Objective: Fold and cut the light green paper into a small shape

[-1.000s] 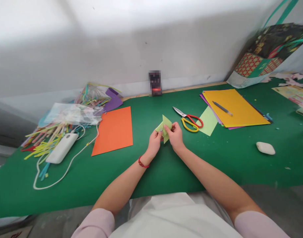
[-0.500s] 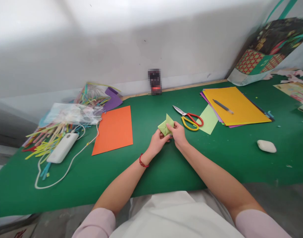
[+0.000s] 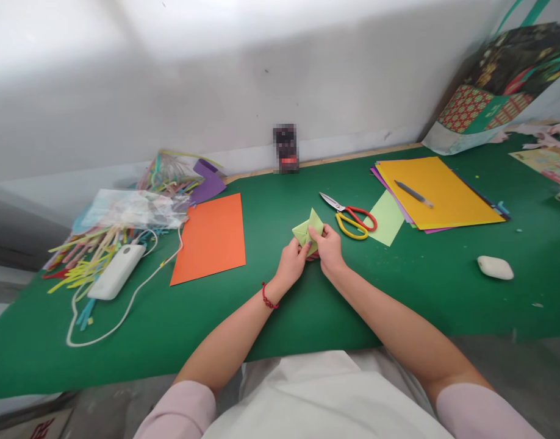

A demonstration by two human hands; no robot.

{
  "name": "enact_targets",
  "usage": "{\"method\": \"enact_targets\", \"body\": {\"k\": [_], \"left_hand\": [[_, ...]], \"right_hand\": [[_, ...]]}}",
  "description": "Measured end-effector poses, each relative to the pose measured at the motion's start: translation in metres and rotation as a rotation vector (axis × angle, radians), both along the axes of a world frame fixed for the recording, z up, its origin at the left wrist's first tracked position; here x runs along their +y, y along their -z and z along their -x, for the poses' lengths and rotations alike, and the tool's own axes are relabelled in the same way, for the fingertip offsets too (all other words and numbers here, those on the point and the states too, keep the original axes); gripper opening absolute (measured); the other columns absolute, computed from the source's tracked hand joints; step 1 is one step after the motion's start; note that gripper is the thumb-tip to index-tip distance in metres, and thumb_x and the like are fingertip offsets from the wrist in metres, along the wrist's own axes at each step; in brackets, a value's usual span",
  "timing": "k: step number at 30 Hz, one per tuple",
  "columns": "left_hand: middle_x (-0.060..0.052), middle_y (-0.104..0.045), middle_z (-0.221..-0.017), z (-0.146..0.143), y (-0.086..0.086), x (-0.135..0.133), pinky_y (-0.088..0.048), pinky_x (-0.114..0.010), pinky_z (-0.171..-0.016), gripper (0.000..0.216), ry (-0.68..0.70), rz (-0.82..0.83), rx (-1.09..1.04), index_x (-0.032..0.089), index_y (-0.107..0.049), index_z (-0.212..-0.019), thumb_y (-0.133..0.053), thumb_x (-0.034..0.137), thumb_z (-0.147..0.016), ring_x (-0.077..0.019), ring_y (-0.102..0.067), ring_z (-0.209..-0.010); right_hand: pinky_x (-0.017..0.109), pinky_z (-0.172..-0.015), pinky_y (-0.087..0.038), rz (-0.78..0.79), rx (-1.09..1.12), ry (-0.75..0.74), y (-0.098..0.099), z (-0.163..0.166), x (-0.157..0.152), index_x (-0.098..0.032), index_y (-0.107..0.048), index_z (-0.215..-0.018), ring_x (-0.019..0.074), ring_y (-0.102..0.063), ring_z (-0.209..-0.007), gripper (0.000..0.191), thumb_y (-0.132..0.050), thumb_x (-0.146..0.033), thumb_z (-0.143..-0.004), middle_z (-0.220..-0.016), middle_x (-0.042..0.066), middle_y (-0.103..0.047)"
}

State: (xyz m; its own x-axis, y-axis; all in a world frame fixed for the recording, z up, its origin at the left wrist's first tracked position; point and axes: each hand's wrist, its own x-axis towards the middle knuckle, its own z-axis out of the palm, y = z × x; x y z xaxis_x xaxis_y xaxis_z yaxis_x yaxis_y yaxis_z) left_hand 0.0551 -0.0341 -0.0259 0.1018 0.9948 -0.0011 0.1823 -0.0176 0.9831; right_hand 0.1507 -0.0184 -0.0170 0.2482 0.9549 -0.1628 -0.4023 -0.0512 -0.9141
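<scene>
A small folded light-green paper (image 3: pixel 302 231) is held between both hands over the green table, one pointed flap standing up at its top. My left hand (image 3: pixel 292 262) grips its lower edge, thumb on the front; the other fingers are partly hidden beneath. From the other side my right hand (image 3: pixel 330 247) pinches the paper, its thumb pressing on the folded face. Just right of the hands lie scissors (image 3: pixel 349 219) with one red and one yellow handle, blades apart from the paper. Their handles reach a flat light-green sheet (image 3: pixel 386 221).
An orange sheet (image 3: pixel 211 241) lies left of the hands. Farther left are a white power bank (image 3: pixel 117 272) with a cable and a heap of coloured strips (image 3: pixel 74 268). To the right, a pen (image 3: pixel 412 193) rests on yellow paper (image 3: pixel 463 201), near a white case (image 3: pixel 495 267).
My left thumb has shifted up onto the front of the folded paper, and the left wrist has turned slightly. Both hands still hold the paper in nearly the same place.
</scene>
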Motion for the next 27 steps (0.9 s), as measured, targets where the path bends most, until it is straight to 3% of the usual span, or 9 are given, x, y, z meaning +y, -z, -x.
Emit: {"method": "enact_targets", "body": {"k": [9, 18, 24, 27], "left_hand": [[-0.003, -0.07, -0.074, 0.0, 0.001, 0.001, -0.053, -0.028, -0.06, 0.024, -0.044, -0.01, -0.082, 0.017, -0.063, -0.09, -0.062, 0.039, -0.08, -0.018, -0.065, -0.063], [-0.001, -0.067, -0.059, 0.001, -0.006, 0.002, -0.052, -0.029, -0.048, 0.04, 0.034, 0.148, -0.309, 0.015, -0.059, -0.095, -0.066, 0.048, -0.073, -0.0182, -0.064, -0.047], [-0.005, -0.067, -0.055, 0.015, -0.017, 0.002, -0.053, -0.029, -0.049, 0.05, 0.162, 0.207, -0.309, 0.014, -0.055, -0.091, -0.067, 0.056, -0.069, -0.0211, -0.067, -0.049], [-0.005, -0.067, -0.054, 0.021, -0.022, 0.003, -0.051, -0.027, -0.045, 0.051, 0.271, 0.234, -0.294, 0.014, -0.056, -0.088, -0.07, 0.057, -0.065, -0.0199, -0.065, -0.046]], "right_hand": [[0.03, -0.061, -0.047, -0.02, -0.063, 0.041, 0.002, 0.002, 0.0, -0.021, -0.049, -0.073, 0.0168, -0.057, -0.066, 0.038, -0.069, -0.05, -0.057, -0.068, -0.001, -0.06], [0.03, -0.063, -0.047, -0.043, -0.061, 0.03, -0.001, 0.003, -0.002, -0.021, -0.05, -0.072, 0.0169, -0.057, -0.069, 0.034, -0.068, -0.046, -0.058, -0.069, 0.0, -0.061], [0.029, -0.063, -0.046, -0.03, -0.119, -0.204, -0.01, -0.012, 0.003, -0.017, -0.062, -0.073, 0.0168, -0.058, -0.067, 0.035, -0.074, -0.044, -0.055, -0.07, 0.002, -0.065], [0.028, -0.055, -0.043, -0.008, -0.205, -0.328, -0.015, -0.022, 0.004, -0.016, -0.063, -0.067, 0.0141, -0.053, -0.056, 0.033, -0.075, -0.045, -0.057, -0.057, 0.0, -0.06]]}}
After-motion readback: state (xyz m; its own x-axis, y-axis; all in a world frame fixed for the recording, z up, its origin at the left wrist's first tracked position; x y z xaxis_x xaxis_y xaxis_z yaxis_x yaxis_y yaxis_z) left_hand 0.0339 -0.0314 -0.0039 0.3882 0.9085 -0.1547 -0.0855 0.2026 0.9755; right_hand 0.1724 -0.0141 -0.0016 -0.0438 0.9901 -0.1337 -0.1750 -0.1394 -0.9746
